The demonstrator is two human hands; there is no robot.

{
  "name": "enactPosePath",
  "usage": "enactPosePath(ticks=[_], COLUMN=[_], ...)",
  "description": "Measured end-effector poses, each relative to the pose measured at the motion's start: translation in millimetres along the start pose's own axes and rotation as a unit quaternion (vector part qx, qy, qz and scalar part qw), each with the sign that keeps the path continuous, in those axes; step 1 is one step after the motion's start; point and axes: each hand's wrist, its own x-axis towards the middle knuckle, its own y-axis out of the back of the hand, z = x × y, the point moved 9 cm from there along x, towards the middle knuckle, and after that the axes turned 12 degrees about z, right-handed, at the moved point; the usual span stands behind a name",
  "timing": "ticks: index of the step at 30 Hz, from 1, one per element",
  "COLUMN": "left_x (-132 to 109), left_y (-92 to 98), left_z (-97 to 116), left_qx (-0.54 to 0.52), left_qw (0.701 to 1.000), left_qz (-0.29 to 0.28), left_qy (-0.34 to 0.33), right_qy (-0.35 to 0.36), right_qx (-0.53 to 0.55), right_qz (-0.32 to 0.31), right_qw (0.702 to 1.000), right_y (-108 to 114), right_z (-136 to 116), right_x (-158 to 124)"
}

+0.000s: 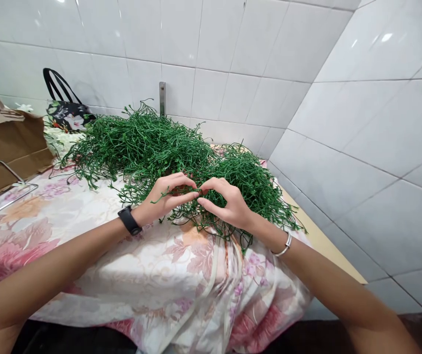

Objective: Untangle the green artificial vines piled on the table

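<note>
Thin green artificial stems lie in a large tangled pile (144,142) across the back of the cloth, with a second clump (248,179) to the right. In front of them my left hand (170,194), a black band on its wrist, pinches a small green sprig (162,195) between thumb and fingers. My right hand (226,199), with a silvery bracelet on the wrist, meets it fingertip to fingertip and pinches the same sprig at its end. Both hands hover just over the front edge of the pile.
A floral cloth (122,265) covers the table, bunched at the front. At the left stand a cardboard box (12,142) and a metal wire frame (22,186). A black floral bag (69,115) is behind, near the tiled wall (214,44). A metal strip (163,98) rises behind the pile.
</note>
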Motion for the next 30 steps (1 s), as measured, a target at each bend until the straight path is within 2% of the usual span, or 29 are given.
enactPosePath(ticks=[6,9,15,21,30], left_x=[-6,-7,-7,-12,-14], left_y=[-10.7,-11.8,-10.8,-12.8,-18.5], left_z=[10,15,18,18,18], left_qx=[-0.009,-0.006,0.032,0.1,0.095], left_qw=[0.998,0.996,0.995,0.988,0.988], left_qz=[-0.05,-0.057,-0.044,-0.017,-0.066], left_qy=[-0.048,-0.074,-0.082,-0.116,-0.106], right_qy=[-0.02,-0.015,0.004,0.065,0.127], right_qx=[0.024,0.029,0.017,-0.049,-0.095], right_qz=[-0.013,-0.006,-0.015,0.015,-0.058], right_qw=[0.999,0.999,1.0,0.997,0.986], right_y=[-2,1,0,0,-15], right_z=[8,7,3,-9,-21], right_x=[1,1,2,0,-4])
